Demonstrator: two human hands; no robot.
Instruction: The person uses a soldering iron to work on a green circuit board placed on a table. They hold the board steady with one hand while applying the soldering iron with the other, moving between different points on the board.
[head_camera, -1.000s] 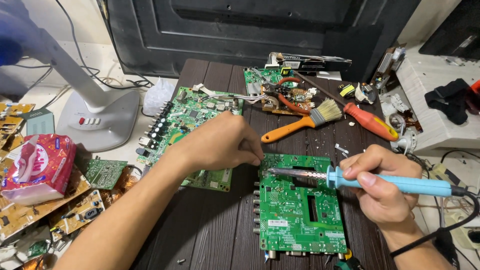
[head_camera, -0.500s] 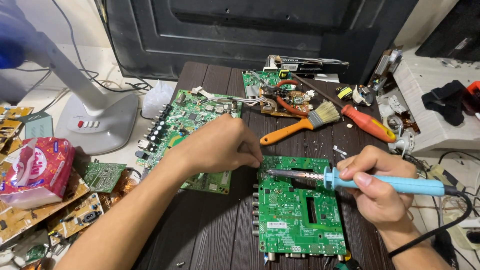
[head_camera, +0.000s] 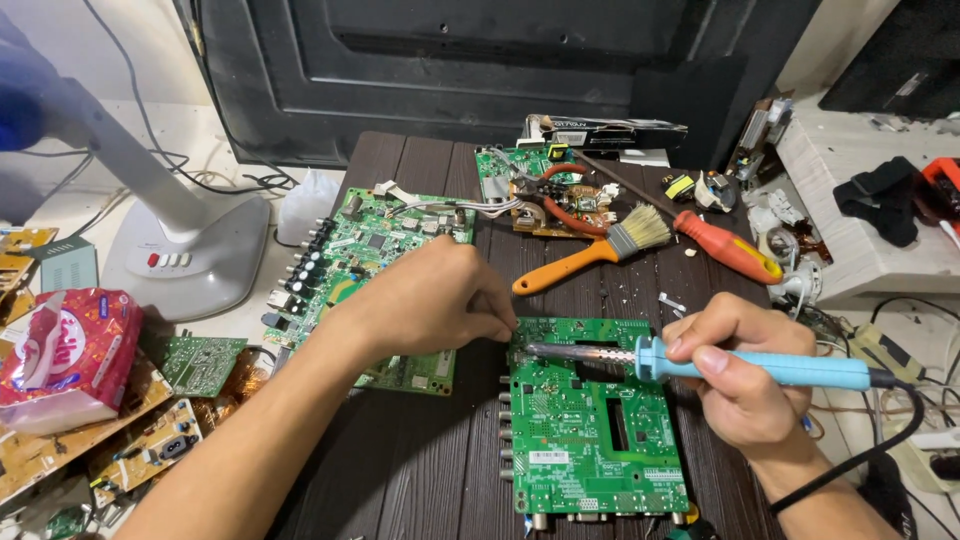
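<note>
Head view: looking down at a dark wooden table (head_camera: 400, 480) crowded with electronics.
Right hand (head_camera: 735, 375): fingers closing around a light blue soldering iron (head_camera: 760, 368), lower right, its metal tip pointing left.
Left hand (head_camera: 425, 295): fingers curling and pinching at the upper left corner of the green circuit board (head_camera: 590, 440), just beside the iron's tip.
Green circuit board: lying flat at lower centre.
Nearby: a second circuit board (head_camera: 370, 250) lying partly under the left hand; an orange-handled brush (head_camera: 590, 250) and an orange-handled screwdriver (head_camera: 730, 250) resting above.
</note>
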